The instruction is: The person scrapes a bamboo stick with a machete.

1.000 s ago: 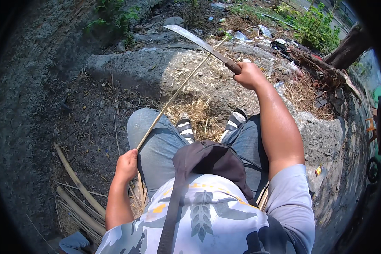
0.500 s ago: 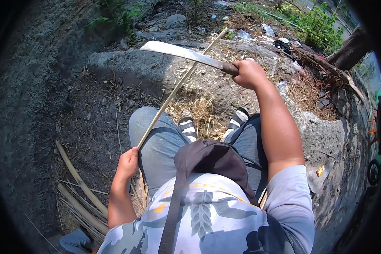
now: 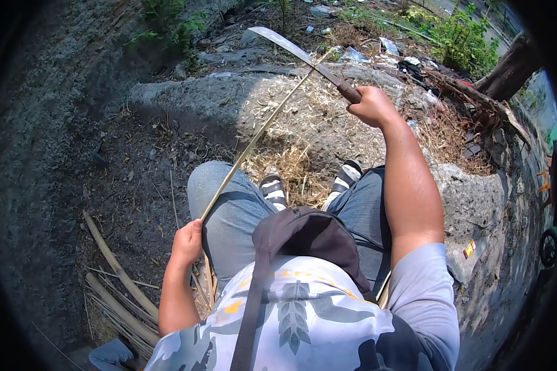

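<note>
My left hand (image 3: 187,243) is closed around the near end of a long, thin bamboo strip (image 3: 252,143), beside my left knee. The strip slants up and to the right, away from me, over my left thigh. Held out at arm's length, my right hand (image 3: 372,106) grips the brown handle of a machete (image 3: 289,47). Its long curved blade points up and to the left and crosses the strip near the far end. The blade overlaps the strip there; I cannot tell whether they touch.
Bamboo poles and strips (image 3: 120,269) lie on the ground at the lower left. Pale shavings (image 3: 284,162) are heaped between my feet and a rough stone ledge (image 3: 185,93). A dark log (image 3: 507,68) leans at the far right, near scattered litter. A dark bag (image 3: 309,238) rests on my lap.
The machete has slid along the strip toward its far end, and its tip has swung up and to the right. My left hand stays nearly still with the strip.
</note>
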Action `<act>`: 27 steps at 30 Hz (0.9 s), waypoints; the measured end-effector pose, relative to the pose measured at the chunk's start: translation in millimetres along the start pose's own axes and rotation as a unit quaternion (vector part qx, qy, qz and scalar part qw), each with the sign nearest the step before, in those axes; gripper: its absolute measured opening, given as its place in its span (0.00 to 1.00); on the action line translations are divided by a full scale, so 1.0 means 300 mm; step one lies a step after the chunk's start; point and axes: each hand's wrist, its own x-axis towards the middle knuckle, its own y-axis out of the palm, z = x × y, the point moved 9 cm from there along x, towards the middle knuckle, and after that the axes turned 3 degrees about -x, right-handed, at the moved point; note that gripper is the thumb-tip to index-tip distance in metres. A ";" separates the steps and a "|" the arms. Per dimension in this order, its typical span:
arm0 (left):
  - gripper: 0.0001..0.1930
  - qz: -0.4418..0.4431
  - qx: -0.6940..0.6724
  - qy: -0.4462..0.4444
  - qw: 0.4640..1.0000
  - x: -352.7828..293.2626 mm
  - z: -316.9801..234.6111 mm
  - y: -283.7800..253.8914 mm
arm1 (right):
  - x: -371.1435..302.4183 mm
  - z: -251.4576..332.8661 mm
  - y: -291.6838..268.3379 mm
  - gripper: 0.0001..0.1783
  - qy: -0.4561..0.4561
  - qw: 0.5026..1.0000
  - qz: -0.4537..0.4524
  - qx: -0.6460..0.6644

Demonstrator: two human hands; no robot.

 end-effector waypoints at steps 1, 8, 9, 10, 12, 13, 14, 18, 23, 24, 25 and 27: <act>0.31 0.001 0.002 0.001 1.000 0.000 0.004 -0.003 | 0.003 -0.005 0.040 0.18 0.013 0.995 0.064 0.076; 0.31 0.016 0.011 -0.019 1.000 0.004 -0.019 -0.006 | -0.028 0.054 0.043 0.18 -0.023 0.993 0.097 0.056; 0.31 0.018 0.009 -0.024 1.000 0.002 -0.017 -0.006 | -0.034 0.082 0.027 0.17 -0.055 0.996 0.077 0.000; 0.31 0.018 0.009 -0.024 1.000 0.004 -0.006 -0.007 | -0.048 0.106 0.020 0.16 -0.071 0.995 0.071 -0.011; 0.31 0.023 0.002 -0.022 0.999 0.011 0.031 -0.002 | -0.071 0.162 0.003 0.14 -0.109 0.991 0.056 -0.055; 0.31 0.023 0.002 -0.022 0.999 0.013 0.043 -0.002 | -0.084 0.199 -0.001 0.13 -0.147 0.983 0.041 -0.100; 0.31 0.025 0.000 -0.025 0.999 0.014 0.056 -0.001 | -0.093 0.221 0.000 0.11 -0.156 0.981 0.030 -0.114; 0.31 0.025 -0.015 -0.023 0.999 0.014 0.032 0.002 | -0.089 0.202 -0.012 0.12 -0.166 0.976 0.004 -0.139; 0.31 0.024 -0.028 0.001 0.999 0.019 0.014 0.008 | -0.030 -0.001 -0.066 0.15 0.030 0.995 -0.017 -0.095; 0.31 0.012 -0.029 0.030 0.999 0.018 -0.023 0.000 | -0.030 -0.028 -0.059 0.15 0.033 0.996 -0.005 -0.088; 0.31 0.012 -0.030 0.031 0.999 0.019 -0.028 -0.005 | -0.030 -0.048 -0.044 0.16 0.035 0.996 0.007 -0.081; 0.31 0.024 -0.005 0.026 0.999 0.022 -0.030 -0.008 | -0.029 -0.057 -0.025 0.17 0.044 0.996 0.012 -0.080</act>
